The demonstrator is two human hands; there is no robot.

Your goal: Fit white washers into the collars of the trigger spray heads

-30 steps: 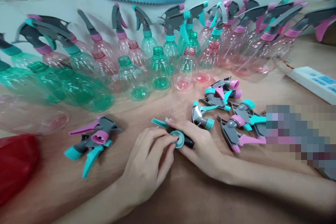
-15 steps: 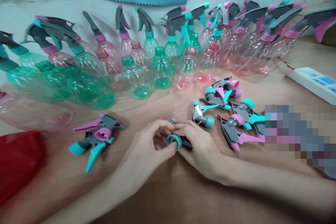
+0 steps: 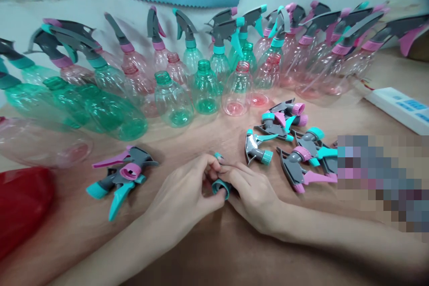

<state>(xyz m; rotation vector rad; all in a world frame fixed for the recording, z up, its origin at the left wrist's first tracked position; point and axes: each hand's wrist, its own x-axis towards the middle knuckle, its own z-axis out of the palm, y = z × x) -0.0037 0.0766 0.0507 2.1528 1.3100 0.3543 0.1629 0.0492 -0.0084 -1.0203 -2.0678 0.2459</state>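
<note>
Between my two hands is a trigger spray head with a teal collar [image 3: 221, 189], its open end facing me. My left hand [image 3: 191, 187] pinches the collar, the thumb at its rim. Wrapped round the grey body is my right hand [image 3: 253, 196], which hides most of it. A small teal tip pokes out above the fingers. To the right lies a pile of loose spray heads [image 3: 298, 152] in grey, teal and pink. On the left, a smaller cluster of spray heads [image 3: 125, 174] rests on the table.
Behind my hands stand open bottles, among them a green bottle [image 3: 205, 98] and a pink one [image 3: 236, 94]. Bottles with spray heads line the wall. A pink bottle [image 3: 43, 143] lies at left near a red bag [image 3: 23, 205]. A white power strip [image 3: 400, 105] sits at right.
The teal collar has tilted and dropped slightly between my hands, and more of the teal tip shows above my fingers. Both hands keep their grip in nearly the same place.
</note>
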